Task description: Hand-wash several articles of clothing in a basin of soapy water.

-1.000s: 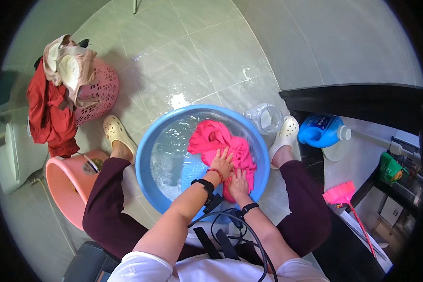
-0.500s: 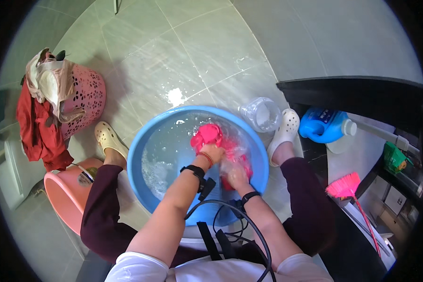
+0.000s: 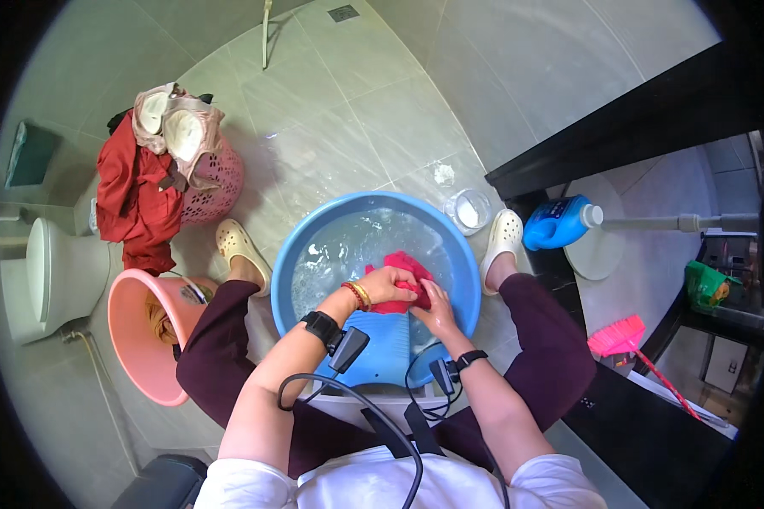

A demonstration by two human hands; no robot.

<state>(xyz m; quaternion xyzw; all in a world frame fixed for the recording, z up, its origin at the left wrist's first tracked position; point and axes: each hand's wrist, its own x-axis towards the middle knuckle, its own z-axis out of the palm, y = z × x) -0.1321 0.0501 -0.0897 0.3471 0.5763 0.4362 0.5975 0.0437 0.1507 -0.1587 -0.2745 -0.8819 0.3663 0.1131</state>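
Observation:
A wet pink-red cloth (image 3: 396, 260) lies bunched over the upper part of a blue washboard (image 3: 373, 343). The washboard leans inside a round blue basin (image 3: 284, 259) of cloudy, sudsy water. My left hand (image 3: 388, 287) is closed on the cloth, its thumb pointing right. Close beside it, my right hand (image 3: 435, 310) grips the cloth's right edge. The fingertips of both hands nearly meet, and part of the cloth is hidden beneath them. Which garment it is, I cannot tell.
At left stand a pink laundry basket (image 3: 229, 182) heaped with clothes, a peach bucket (image 3: 127, 339) and a toilet (image 3: 47, 280). A clear plastic tub (image 3: 482, 208) sits beyond the basin; a blue detergent bottle (image 3: 552, 229) and pink brush (image 3: 615, 337) are at right.
Both hands and the cloth have come up out of the water onto the washboard, nearer together. The view has shifted, bringing the toilet into sight.

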